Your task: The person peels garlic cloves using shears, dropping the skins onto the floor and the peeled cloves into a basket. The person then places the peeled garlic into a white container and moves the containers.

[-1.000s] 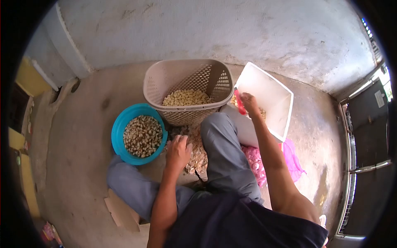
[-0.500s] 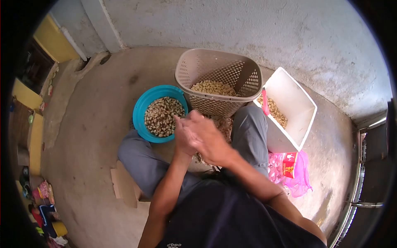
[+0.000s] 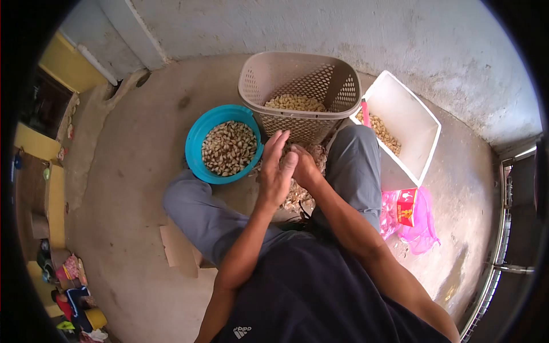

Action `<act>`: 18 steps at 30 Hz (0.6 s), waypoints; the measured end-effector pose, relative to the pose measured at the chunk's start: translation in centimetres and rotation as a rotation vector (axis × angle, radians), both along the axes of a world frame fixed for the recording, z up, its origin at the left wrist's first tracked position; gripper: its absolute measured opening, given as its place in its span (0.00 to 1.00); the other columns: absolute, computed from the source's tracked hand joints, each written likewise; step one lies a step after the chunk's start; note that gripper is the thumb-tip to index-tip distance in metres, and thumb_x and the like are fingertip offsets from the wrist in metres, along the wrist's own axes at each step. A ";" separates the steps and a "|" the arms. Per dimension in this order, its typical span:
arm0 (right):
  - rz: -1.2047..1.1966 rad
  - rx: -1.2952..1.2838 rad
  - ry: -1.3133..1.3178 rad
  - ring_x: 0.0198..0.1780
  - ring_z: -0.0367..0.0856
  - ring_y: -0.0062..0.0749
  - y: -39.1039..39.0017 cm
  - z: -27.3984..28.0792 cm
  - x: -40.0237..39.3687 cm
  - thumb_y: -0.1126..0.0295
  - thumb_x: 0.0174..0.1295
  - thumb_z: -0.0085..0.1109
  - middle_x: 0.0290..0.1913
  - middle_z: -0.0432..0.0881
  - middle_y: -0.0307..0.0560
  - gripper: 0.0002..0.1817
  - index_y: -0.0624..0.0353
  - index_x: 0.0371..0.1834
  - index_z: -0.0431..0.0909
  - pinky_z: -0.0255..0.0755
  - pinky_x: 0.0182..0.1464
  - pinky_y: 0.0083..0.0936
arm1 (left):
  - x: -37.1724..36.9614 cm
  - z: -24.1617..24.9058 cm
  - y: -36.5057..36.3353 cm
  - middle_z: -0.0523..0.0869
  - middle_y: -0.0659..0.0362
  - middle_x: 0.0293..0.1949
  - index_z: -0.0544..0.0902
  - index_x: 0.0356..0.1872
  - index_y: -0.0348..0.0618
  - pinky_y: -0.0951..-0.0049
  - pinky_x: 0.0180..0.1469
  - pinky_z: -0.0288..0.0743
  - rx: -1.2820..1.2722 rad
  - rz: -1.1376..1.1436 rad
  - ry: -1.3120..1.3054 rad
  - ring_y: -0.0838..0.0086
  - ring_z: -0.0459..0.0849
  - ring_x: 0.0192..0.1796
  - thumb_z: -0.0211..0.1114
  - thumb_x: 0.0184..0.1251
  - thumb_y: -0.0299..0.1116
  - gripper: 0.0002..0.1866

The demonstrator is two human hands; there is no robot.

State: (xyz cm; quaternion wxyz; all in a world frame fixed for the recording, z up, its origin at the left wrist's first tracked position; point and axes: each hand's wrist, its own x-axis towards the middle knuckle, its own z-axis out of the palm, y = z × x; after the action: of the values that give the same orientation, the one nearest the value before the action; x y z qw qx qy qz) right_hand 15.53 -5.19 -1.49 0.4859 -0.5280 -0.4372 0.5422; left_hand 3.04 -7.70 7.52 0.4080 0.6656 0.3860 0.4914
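My left hand (image 3: 275,174) and my right hand (image 3: 307,169) are raised close together between my knees, palms turned toward each other. The left fingers are stretched and slightly parted, with nothing visible in them. Some right fingers hide behind the left hand; those showing look extended. Below lies a heap of papery skins (image 3: 298,197), probably garlic. A blue basin (image 3: 194,140) to the left holds brownish-white cloves (image 3: 229,148). Straight ahead, a brown perforated basket (image 3: 297,121) contains pale, peeled-looking cloves (image 3: 294,103).
A white foam box (image 3: 409,114), tilted at the right, holds more pale cloves (image 3: 384,134); a red handle (image 3: 365,112) rests at its rim. Pink netting (image 3: 420,226) lies beside my right knee. Cardboard (image 3: 180,251) is near my left leg. A wall (image 3: 372,34) rises behind the basket.
My hands were pressed together and blurred; now they are slightly apart with the left fingers extended. The view has shifted, so the basket and basin appear higher, and more of the skins shows.
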 end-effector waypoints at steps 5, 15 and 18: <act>0.032 0.214 0.591 0.82 0.56 0.57 1.1 12.4 -1.4 0.34 0.79 0.36 0.80 0.63 0.59 0.45 0.67 0.80 0.60 0.54 0.79 0.47 | 0.2 -10.0 5.1 0.70 0.49 0.75 0.61 0.78 0.38 0.67 0.64 0.72 -1.151 0.296 -0.516 0.62 0.71 0.74 0.47 0.77 0.70 0.46; 0.339 0.276 -0.182 0.51 0.81 0.39 4.7 -14.6 -3.4 0.59 0.75 0.54 0.50 0.82 0.53 0.16 0.62 0.51 0.78 0.77 0.54 0.35 | 1.2 -8.2 2.6 0.77 0.48 0.68 0.82 0.62 0.33 0.62 0.71 0.68 -0.318 0.142 0.020 0.60 0.75 0.70 0.69 0.72 0.52 0.30; 0.158 0.134 0.274 0.44 0.79 0.31 3.0 -6.7 -3.0 0.69 0.67 0.62 0.40 0.81 0.45 0.10 0.65 0.44 0.79 0.78 0.50 0.32 | 0.2 -11.8 3.9 0.71 0.38 0.71 0.80 0.65 0.34 0.54 0.73 0.66 -0.156 0.184 0.247 0.47 0.70 0.73 0.70 0.70 0.55 0.35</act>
State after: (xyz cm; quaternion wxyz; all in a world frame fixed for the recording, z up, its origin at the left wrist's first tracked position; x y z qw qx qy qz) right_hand 12.53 -2.16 -8.16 0.5309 -0.3798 -0.4422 0.6151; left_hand 3.28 -3.79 -4.24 0.3611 0.6491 0.5295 0.4097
